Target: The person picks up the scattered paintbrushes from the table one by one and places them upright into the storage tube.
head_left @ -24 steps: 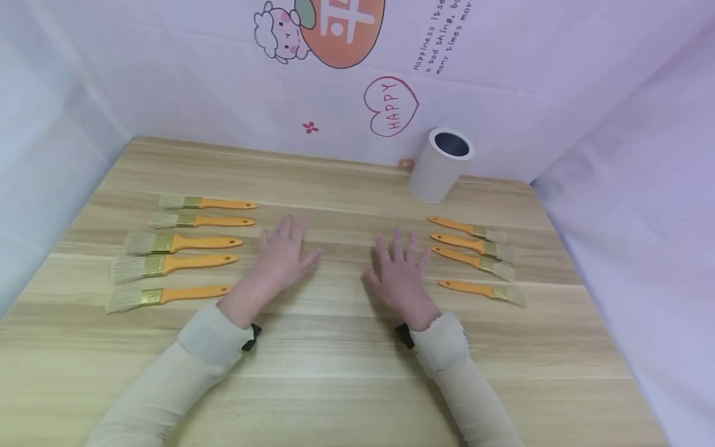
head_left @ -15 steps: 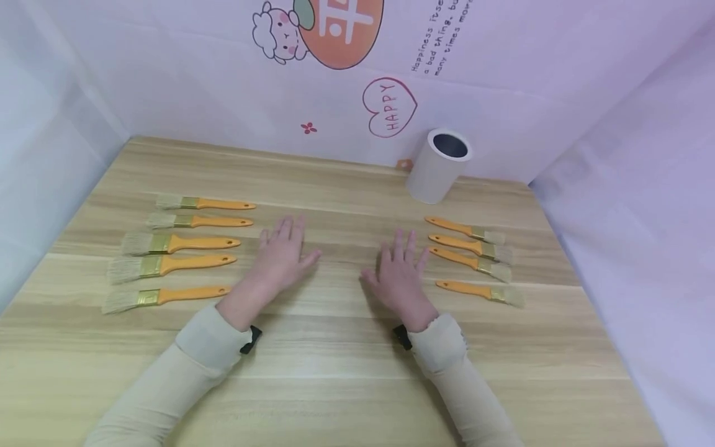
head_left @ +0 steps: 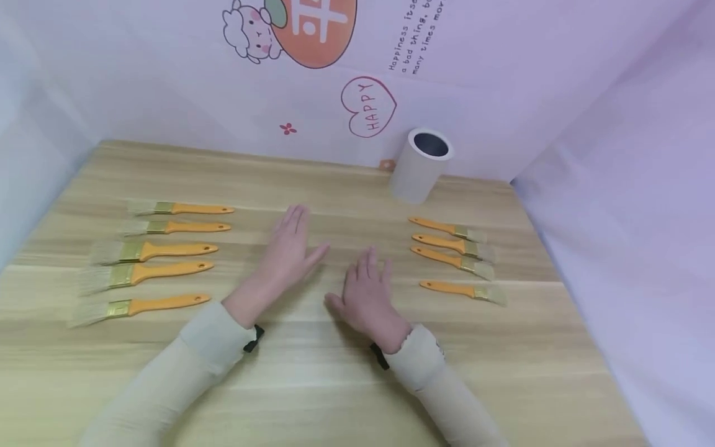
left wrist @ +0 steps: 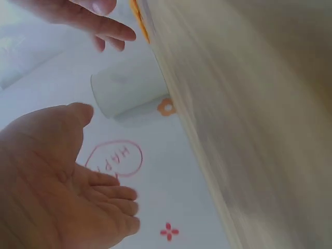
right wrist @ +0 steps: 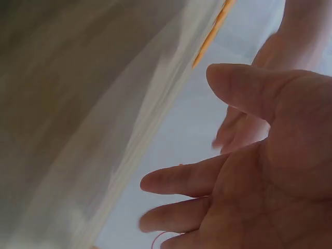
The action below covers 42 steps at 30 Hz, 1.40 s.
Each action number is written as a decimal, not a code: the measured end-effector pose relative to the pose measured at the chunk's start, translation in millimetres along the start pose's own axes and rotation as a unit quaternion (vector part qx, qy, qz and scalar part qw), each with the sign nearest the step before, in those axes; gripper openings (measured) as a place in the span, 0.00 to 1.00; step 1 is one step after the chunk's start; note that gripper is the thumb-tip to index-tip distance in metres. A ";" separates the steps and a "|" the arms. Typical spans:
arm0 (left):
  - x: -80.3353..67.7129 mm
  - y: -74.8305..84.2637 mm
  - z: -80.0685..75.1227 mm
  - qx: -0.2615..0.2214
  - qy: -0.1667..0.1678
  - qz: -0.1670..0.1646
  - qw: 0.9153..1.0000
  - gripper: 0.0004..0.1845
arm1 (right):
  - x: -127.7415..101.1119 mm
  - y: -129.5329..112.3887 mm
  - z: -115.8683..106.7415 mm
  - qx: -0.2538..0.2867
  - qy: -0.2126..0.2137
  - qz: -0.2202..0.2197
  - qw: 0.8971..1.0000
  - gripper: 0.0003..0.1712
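Note:
Over the middle of the wooden table (head_left: pixel 313 385) my left hand (head_left: pixel 286 251) reaches forward, fingers extended together and thumb out to the right. My right hand (head_left: pixel 368 298) is close beside it, fingers loosely extended. Neither holds anything; both palms show bare in the wrist views. Several flat paintbrushes with orange handles lie in a column to the left, such as a wide paintbrush (head_left: pixel 175 249) near my left hand. On the right, more paintbrushes lie with bristles pointing right, among them the nearest paintbrush (head_left: pixel 447 287).
A white cylindrical holder (head_left: pixel 418 169) with a dark inside stands open end up at the back, right of centre. Behind the table hangs a white printed cloth (head_left: pixel 190 93) with a heart and lettering. Plain white cloth (head_left: pixel 614 205) closes off the right side.
My right hand has moved left, nearer the left hand. Both hands have turned and their fingers have drawn closer together. The head view has shifted slightly right; the brushes lie as before.

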<state>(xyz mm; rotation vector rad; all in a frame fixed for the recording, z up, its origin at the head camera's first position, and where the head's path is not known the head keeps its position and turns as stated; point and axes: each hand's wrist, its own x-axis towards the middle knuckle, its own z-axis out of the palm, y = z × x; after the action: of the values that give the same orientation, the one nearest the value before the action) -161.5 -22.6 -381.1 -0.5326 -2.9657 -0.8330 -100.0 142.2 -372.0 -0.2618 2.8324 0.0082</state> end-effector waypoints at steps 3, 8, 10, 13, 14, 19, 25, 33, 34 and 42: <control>8.1 7.4 1.2 -0.015 0.011 0.018 1.000 0.45 | -4.8 -3.0 -4.5 -0.007 0.018 -0.003 1.000 0.47; 16.7 13.4 4.2 -0.007 0.020 0.047 0.999 0.45 | -12.2 -1.0 -7.3 -0.012 0.043 0.004 0.999 0.45; 20.1 14.4 5.1 -0.003 0.024 0.054 0.998 0.45 | -15.3 -0.6 -6.2 -0.005 0.040 0.009 0.999 0.45; 28.2 16.3 5.2 -0.002 0.034 0.066 0.997 0.46 | -18.7 -1.5 -4.8 -0.001 0.031 0.015 0.999 0.46; 31.8 17.2 5.1 0.002 0.038 0.070 0.997 0.46 | -19.6 -2.0 -4.6 -0.007 0.030 0.015 0.999 0.46; 51.9 23.1 7.7 0.015 0.028 0.083 0.996 0.47 | -26.4 -2.7 -2.6 -0.008 0.041 0.003 0.999 0.45; 65.5 20.1 27.2 -0.025 0.010 0.092 0.995 0.46 | -35.0 -6.3 6.2 0.005 0.034 0.000 0.999 0.44; 93.7 16.2 29.5 -0.080 0.057 0.082 0.992 0.48 | -35.1 -9.1 11.1 0.011 0.036 0.002 0.999 0.42; 98.0 17.8 28.4 -0.087 0.065 0.083 0.991 0.48 | -35.1 -8.7 10.8 0.012 0.035 0.004 0.999 0.42; 127.2 34.2 33.4 -0.160 0.092 0.091 0.979 0.48 | -35.0 -3.8 8.5 0.011 0.039 0.019 0.999 0.42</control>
<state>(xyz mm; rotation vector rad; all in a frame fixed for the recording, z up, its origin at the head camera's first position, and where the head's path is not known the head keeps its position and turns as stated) -267.6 62.3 -379.2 -0.6816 -2.5834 -1.2704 -63.9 145.0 -369.8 -0.2088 2.9129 -0.0265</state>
